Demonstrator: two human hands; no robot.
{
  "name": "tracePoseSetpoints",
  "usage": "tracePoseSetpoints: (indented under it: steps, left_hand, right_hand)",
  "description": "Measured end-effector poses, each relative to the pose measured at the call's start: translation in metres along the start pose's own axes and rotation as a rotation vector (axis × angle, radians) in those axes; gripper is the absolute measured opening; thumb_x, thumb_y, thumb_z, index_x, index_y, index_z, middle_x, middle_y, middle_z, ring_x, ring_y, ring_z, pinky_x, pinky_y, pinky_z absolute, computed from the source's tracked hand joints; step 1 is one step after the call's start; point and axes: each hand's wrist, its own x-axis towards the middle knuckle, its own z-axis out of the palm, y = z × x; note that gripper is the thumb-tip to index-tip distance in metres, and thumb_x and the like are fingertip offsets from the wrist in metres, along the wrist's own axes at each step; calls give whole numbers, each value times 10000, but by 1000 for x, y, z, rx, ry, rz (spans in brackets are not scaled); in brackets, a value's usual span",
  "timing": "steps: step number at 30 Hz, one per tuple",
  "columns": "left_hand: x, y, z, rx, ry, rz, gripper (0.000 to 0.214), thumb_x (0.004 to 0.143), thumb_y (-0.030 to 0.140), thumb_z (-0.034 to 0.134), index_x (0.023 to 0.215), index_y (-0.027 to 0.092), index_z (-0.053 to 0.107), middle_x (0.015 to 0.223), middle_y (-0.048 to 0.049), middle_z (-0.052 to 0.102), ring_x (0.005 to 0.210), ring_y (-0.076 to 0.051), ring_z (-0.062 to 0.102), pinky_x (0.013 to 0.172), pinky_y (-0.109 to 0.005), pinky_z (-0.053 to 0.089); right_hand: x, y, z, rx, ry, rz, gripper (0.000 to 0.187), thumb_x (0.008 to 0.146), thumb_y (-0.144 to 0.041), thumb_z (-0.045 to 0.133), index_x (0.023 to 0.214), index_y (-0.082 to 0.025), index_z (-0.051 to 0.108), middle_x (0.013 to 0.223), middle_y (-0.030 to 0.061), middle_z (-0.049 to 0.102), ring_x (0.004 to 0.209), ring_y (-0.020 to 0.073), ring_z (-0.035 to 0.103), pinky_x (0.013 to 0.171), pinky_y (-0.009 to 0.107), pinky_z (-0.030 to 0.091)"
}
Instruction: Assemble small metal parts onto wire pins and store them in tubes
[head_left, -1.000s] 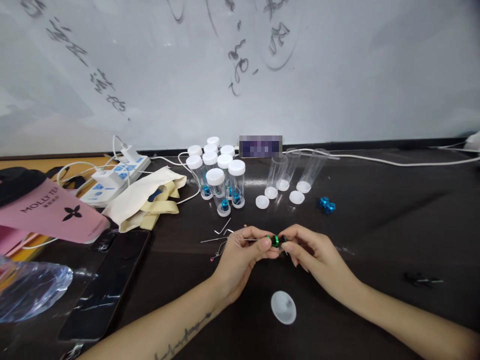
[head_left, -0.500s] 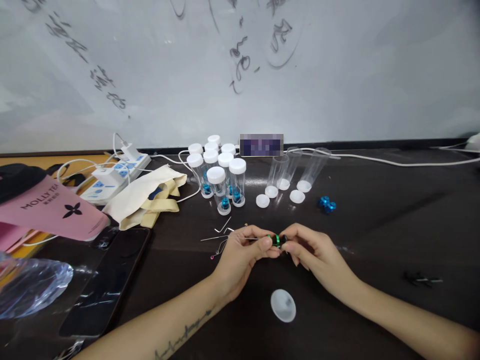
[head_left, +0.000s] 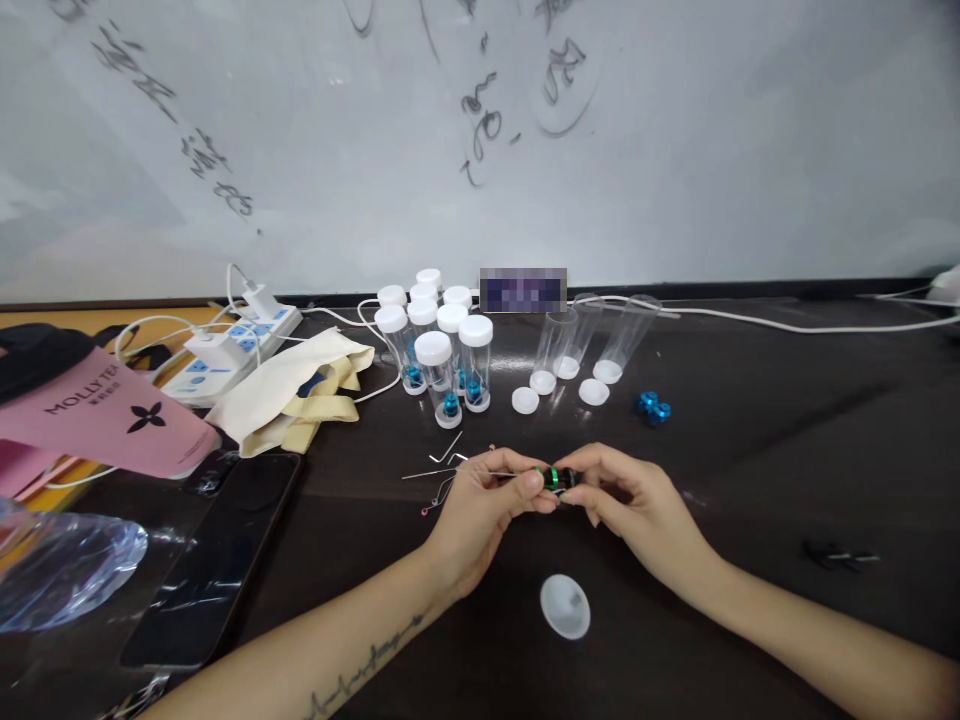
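Observation:
My left hand (head_left: pixel 484 505) and my right hand (head_left: pixel 626 500) meet above the dark table (head_left: pixel 750 470), both pinching a small black part with a green ring (head_left: pixel 553 478) between thumb and fingers. A thin metal pin sticks out leftward from my left fingers. A white cap (head_left: pixel 565 606) lies on the table just below my hands. Loose bent metal wires (head_left: pixel 442 470) lie left of my left hand.
A cluster of capped clear vials (head_left: pixel 439 350) with blue parts inside stands behind the hands. Open tubes (head_left: pixel 592 345) with loose caps stand right of them, then blue nuts (head_left: pixel 653 408). A phone (head_left: pixel 214 555), cloth bag (head_left: pixel 292 390), power strip (head_left: pixel 225 350) and pink bag (head_left: pixel 105 415) lie left.
Almost nothing differs; both hands keep pinching the green-ringed part, with the right fingers shifted slightly on it.

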Motion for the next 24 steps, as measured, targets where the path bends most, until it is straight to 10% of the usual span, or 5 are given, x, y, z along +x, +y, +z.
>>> tracePoseSetpoints:
  steps: [24]
  left_hand:
    - [0,-1,-1,-26,9,33,119,740,186,781,798,100,722,704,-38,720,619,-72,664,670,-160,529]
  right_hand:
    - [3,-4,0,51,-58,45,232,907,-381,606,1025,-185,639,586,-48,511,486,94,455,464,226,347]
